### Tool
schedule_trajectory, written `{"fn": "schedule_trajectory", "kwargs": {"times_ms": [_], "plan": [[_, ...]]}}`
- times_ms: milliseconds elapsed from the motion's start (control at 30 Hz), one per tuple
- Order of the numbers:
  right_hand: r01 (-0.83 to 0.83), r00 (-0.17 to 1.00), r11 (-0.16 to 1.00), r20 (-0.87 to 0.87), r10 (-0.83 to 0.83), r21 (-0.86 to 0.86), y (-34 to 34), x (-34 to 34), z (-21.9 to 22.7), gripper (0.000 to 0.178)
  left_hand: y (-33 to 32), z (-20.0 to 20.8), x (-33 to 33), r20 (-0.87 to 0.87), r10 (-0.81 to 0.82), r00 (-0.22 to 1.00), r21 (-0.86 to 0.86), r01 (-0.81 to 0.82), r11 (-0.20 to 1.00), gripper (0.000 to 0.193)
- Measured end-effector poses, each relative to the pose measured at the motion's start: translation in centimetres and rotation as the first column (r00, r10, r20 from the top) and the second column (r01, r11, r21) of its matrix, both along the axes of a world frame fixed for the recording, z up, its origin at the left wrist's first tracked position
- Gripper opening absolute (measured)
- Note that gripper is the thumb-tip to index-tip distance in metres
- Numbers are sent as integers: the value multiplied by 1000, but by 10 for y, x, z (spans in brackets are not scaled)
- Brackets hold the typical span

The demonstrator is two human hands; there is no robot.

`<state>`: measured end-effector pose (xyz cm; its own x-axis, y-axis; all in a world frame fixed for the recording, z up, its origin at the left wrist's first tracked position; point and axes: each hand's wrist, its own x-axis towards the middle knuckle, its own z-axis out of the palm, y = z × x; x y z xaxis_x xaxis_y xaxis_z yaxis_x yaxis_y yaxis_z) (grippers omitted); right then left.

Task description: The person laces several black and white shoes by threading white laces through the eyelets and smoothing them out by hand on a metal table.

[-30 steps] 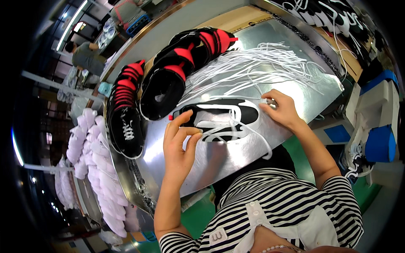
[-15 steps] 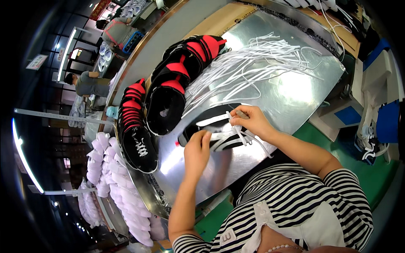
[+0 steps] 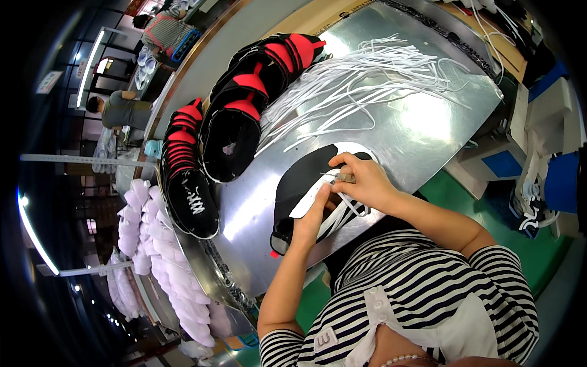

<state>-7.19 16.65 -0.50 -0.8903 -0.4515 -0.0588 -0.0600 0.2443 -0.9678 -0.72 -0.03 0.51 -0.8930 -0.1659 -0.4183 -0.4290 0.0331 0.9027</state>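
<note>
A black shoe upper (image 3: 300,173) with a white eyelet strip lies tilted on the metal table in front of me. My left hand (image 3: 313,217) is closed on it, thumb and fingers gripping the eyelet strip. Just to the right, my right hand (image 3: 369,182) pinches a small tool (image 3: 347,178) with a short brownish handle and a thin metal tip, held at the strip. White laces (image 3: 346,211) hang from the upper below my right hand. Whether the tip is through an eyelet I cannot tell.
A pile of loose white laces (image 3: 367,82) spreads across the metal table (image 3: 428,125). Black-and-red shoe uppers (image 3: 232,144) stand nested in a row to the left, beside another row (image 3: 191,205). White shoe parts (image 3: 174,269) are stacked beyond the table's left edge. Two people work farther off.
The upper has turned, showing more of its black side and white toe edge. My left hand has moved right along the eyelet strip, bringing both hands close together.
</note>
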Motion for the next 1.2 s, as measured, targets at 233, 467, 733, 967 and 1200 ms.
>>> {"fn": "schedule_trajectory", "kwargs": {"times_ms": [233, 467, 733, 967, 1200], "plan": [[-100, 986, 995, -139, 96, -16, 11, 6, 3, 28, 6, 4, 5, -100, 36, 994, -94, -46, 995, 22], [-131, 966, 991, -221, 131, 14, 21, 1, 5, 16, 13, 12, 3, -122, 25, 992, -105, -38, 994, 20], [-204, 950, 940, -177, 258, 275, 1, -1, 7, 24, 21, -16, 18, -299, -197, 934, -448, 44, 893, 25], [-322, 922, 874, -90, 377, 364, 33, -29, 38, 15, 2, -2, 12, 94, -186, 978, -1, 186, 982, 37], [-23, 981, 999, -195, 16, -32, 11, -9, -23, 19, 9, 6, 2, 120, 0, 993, 51, -6, 999, 40]]}}
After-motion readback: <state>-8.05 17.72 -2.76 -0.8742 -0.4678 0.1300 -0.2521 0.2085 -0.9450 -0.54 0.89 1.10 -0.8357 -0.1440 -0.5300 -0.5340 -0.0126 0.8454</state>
